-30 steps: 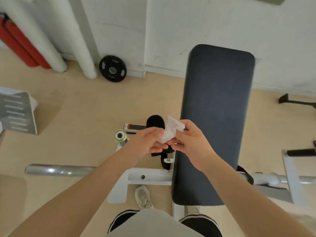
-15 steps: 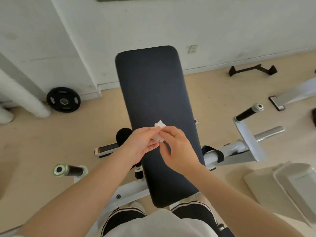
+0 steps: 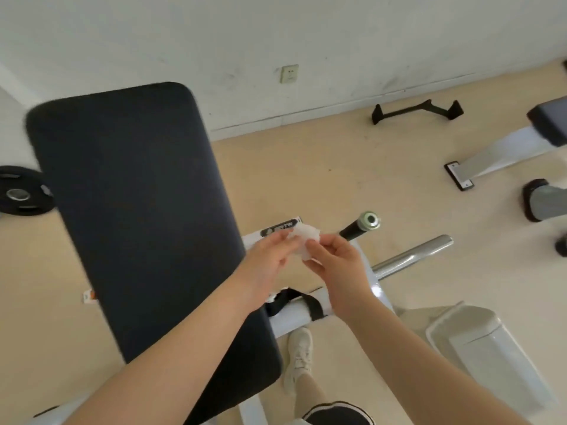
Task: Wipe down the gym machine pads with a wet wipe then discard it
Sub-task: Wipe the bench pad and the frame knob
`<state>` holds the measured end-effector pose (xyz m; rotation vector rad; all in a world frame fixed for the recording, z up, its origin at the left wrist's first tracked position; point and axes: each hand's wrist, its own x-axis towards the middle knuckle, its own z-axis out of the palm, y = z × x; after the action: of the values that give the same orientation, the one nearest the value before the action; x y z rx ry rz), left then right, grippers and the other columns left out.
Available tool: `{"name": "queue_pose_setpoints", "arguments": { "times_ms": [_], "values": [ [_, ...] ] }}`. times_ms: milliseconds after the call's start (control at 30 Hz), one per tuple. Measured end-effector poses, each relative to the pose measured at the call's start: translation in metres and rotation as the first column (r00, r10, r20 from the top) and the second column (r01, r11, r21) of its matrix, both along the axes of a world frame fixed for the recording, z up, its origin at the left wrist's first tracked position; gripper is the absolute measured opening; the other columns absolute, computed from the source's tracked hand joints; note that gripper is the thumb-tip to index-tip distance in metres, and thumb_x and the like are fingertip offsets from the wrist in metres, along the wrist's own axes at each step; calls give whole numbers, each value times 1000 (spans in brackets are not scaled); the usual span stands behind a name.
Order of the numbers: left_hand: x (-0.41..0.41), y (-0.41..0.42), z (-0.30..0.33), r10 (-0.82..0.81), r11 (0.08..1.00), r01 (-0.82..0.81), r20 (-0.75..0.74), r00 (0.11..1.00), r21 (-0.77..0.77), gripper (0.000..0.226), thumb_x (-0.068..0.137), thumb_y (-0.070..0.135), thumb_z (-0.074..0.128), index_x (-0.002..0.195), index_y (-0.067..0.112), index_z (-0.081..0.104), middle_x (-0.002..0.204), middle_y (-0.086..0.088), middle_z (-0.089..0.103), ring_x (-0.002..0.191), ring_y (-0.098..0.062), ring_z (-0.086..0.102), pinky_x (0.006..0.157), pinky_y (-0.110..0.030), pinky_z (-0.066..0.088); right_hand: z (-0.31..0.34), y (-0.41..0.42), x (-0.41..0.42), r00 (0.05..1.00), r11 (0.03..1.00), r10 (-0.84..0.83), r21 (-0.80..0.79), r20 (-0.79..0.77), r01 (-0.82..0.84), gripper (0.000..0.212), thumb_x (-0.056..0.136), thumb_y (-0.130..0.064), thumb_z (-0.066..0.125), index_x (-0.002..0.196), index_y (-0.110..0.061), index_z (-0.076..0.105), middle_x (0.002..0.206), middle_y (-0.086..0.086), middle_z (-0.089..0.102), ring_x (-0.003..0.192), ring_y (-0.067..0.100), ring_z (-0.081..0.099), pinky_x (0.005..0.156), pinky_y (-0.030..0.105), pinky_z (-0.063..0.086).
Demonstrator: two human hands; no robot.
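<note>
Item: wet wipe [image 3: 305, 244], crumpled, pinched between your left grip [image 3: 270, 265] and right grip [image 3: 339, 265], right of the pad [image 3: 138, 210].

Open floor [image 3: 322, 167] lies at twelve to two o'clock of the hands. At nine o'clock the dark pad [image 3: 138, 210] fills the way. The black-grip handle [image 3: 357, 227] and chrome bar [image 3: 414, 254] jut at three o'clock; a white bin [image 3: 478, 342] stands at five o'clock.
</note>
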<state>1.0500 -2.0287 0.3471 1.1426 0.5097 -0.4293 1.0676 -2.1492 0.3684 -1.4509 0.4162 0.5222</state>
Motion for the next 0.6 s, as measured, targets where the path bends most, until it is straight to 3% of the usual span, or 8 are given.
{"name": "queue_pose_setpoints", "arguments": {
  "times_ms": [67,133,200,267,333,467,600],
  "values": [
    [28,-46,-14,-8,999,4,-91,996,-40,18,92,31,50,107,26,59,113,5,60,116,-13,49,96,-30,35,-14,-48,23,996,978,-92,-187,2,91,18,84,-6,62,70,-11,54,66,1,54,66,15,53,69,29,49],
    [50,-82,-26,-21,1000,24,-154,988,17,14,92,37,49,102,29,56,111,4,56,116,-14,48,99,-30,35,-31,-96,40,990,921,-139,-370,-27,119,23,83,-8,60,66,-11,45,62,1,42,60,15,40,58,28,38],
    [71,-105,-35,-36,994,53,-170,985,99,13,92,41,48,97,31,52,103,9,54,114,-14,47,101,-30,34,-56,-136,56,971,887,-200,-445,-129,123,19,83,-8,57,70,-10,44,65,4,39,64,18,38,60,32,38],
    [90,-118,-47,-43,987,71,-184,982,144,17,90,45,48,99,30,51,97,16,52,114,-13,46,104,-30,32,-88,-159,74,941,885,-263,-441,-215,146,14,84,-6,56,73,-8,48,69,6,46,73,22,46,70,39,48],
    [108,-125,-61,-48,982,84,-204,978,172,16,88,46,52,88,30,54,92,16,53,107,-12,47,104,-31,31,-120,-162,94,930,897,-270,-415,-248,150,5,84,-2,55,81,-5,57,70,5,52,76,23,51,68,34,50],
    [124,-132,-84,-96,963,147,-225,970,224,16,84,43,60,81,27,62,93,9,63,100,-12,55,98,-30,36,-167,-134,122,925,942,-232,-308,-302,135,21,86,-7,59,106,-6,64,82,3,62,72,15,58,68,26,51],
    [127,-126,-93,-99,951,161,-234,967,263,14,88,32,56,81,27,68,95,7,68,107,-12,59,99,-29,41,-171,-113,134,913,966,-183,-239,-365,98,13,85,-7,63,96,-7,69,72,0,60,69,15,57,72,30,51]
  ]
}}
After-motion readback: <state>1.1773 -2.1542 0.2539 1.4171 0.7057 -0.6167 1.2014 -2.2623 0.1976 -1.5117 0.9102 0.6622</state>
